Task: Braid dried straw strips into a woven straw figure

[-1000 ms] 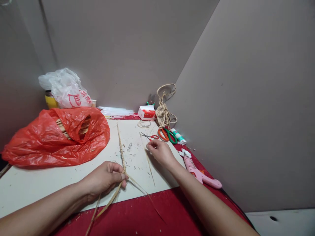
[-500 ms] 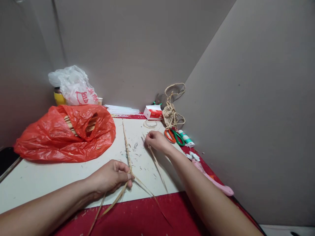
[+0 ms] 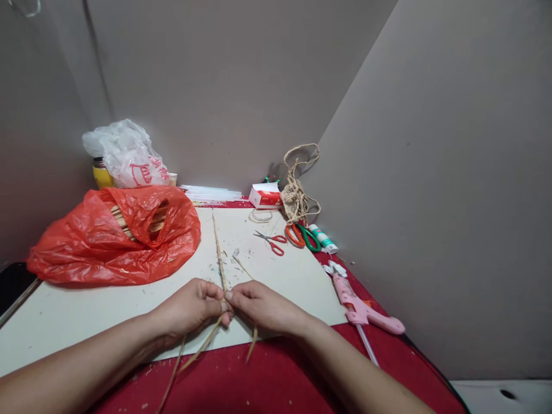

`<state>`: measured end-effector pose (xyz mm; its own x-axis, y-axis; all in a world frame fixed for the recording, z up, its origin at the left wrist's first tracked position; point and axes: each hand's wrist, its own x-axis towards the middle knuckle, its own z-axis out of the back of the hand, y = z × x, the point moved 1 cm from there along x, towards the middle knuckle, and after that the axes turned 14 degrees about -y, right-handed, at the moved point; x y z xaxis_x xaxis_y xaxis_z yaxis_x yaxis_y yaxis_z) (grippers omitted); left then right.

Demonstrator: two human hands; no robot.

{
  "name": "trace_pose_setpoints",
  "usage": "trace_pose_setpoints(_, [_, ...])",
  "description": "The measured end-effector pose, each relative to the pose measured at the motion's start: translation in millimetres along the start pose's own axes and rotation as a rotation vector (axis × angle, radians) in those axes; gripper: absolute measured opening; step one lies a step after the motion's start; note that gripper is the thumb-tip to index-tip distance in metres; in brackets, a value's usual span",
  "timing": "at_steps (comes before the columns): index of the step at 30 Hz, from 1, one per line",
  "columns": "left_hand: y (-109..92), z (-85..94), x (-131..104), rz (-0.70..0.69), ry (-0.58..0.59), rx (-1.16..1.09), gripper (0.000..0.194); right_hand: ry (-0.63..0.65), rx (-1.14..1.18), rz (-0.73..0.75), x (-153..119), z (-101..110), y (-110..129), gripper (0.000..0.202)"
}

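A thin braid of pale straw (image 3: 219,256) lies lengthwise on the white board, its far end pointing away from me. My left hand (image 3: 196,305) pinches the near end of this braid between thumb and fingers. Loose straw strands (image 3: 202,347) hang from under that hand over the board's near edge. My right hand (image 3: 261,305) is closed right beside it, thumb and fingertip meeting at the braid's end. Through the right hand runs a straw strip (image 3: 242,266), one end sticking out beyond the knuckles and the other hanging below; its exact grip is partly hidden.
Red-handled scissors (image 3: 272,242) lie on the white board (image 3: 297,287), near orange and green handles (image 3: 309,237). A pink glue gun (image 3: 362,310) rests at right. At left sits a red plastic bag (image 3: 107,259) with straw inside. Straw cord (image 3: 295,195) leans against the wall.
My right hand has come back toward me from beside the scissors to the braid's end, bringing the straw strip. The red scissors are now uncovered. My left hand keeps its pinch.
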<state>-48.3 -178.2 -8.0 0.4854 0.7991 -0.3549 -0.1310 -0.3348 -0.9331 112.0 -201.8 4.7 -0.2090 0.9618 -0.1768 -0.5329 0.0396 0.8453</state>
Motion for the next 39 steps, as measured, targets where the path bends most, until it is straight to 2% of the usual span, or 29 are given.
trace_pose_setpoints(3, [-1, 0.5, 1, -0.046, 0.013, 0.058, 0.017, 0.022, -0.014, 0.014, 2, 4, -1, 0.037])
trace_pose_setpoints(8, [0, 6.6, 3, -0.109, -0.017, 0.337, 0.023, 0.058, 0.056, -0.084, 3, 3, -1, 0.028])
trace_pose_setpoints(14, [-21, 6.4, -15, -0.321, -0.18, 0.785, 0.027, -0.173, 0.101, -0.227, -1, -14, 0, 0.023])
trace_pose_setpoints(17, [-26, 2.2, -27, -0.384, -0.221, 0.915, 0.028, -0.241, 0.205, -0.266, -4, -20, 1, 0.02])
trace_pose_setpoints(22, [-13, -8.6, -36, -0.396, -0.221, 1.088, 0.022, -0.217, 0.461, -0.312, -10, -27, 2, 0.031])
trace_pose_setpoints(26, [3, -19.4, -43, -0.427, -0.198, 1.22, 0.033, -0.193, 0.537, -0.326, -13, -28, 3, 0.032])
trace_pose_setpoints(28, [6, -24.0, -50, -0.461, -0.12, 1.176, 0.024, -0.175, 0.561, -0.341, -13, -27, 2, 0.023])
trace_pose_setpoints(30, [2, -25.6, -56, -0.492, -0.016, 1.04, 0.012, -0.144, 0.588, -0.367, -13, -26, 1, 0.016])
trace_pose_setpoints(31, [-3, -24.4, -57, -0.498, 0.002, 0.952, 0.014, -0.132, 0.602, -0.371, -13, -25, 0, 0.016])
trace_pose_setpoints(32, [-9, -21.9, -57, -0.503, -0.023, 0.858, 0.019, -0.125, 0.617, -0.364, -13, -24, 0, 0.017])
trace_pose_setpoints(35, [-27, -8.1, -41, -0.484, -0.309, 0.609, 0.02, -0.109, 0.651, -0.327, -14, -23, -1, 0.02])
trace_pose_setpoints(36, [-29, -3.7, -33, -0.434, -0.376, 0.534, 0.017, -0.103, 0.658, -0.321, -15, -22, -1, 0.02])
trace_pose_setpoints(37, [-28, -0.5, -24, -0.344, -0.384, 0.459, 0.016, -0.097, 0.664, -0.318, -16, -22, -1, 0.02])
trace_pose_setpoints(38, [-24, 1.2, -17, -0.229, -0.349, 0.374, 0.016, -0.088, 0.669, -0.317, -16, -22, -1, 0.021])
trace_pose_setpoints(39, [-18, 1.3, -10, -0.108, -0.261, 0.289, 0.018, -0.08, 0.672, -0.311, -17, -21, -1, 0.022])
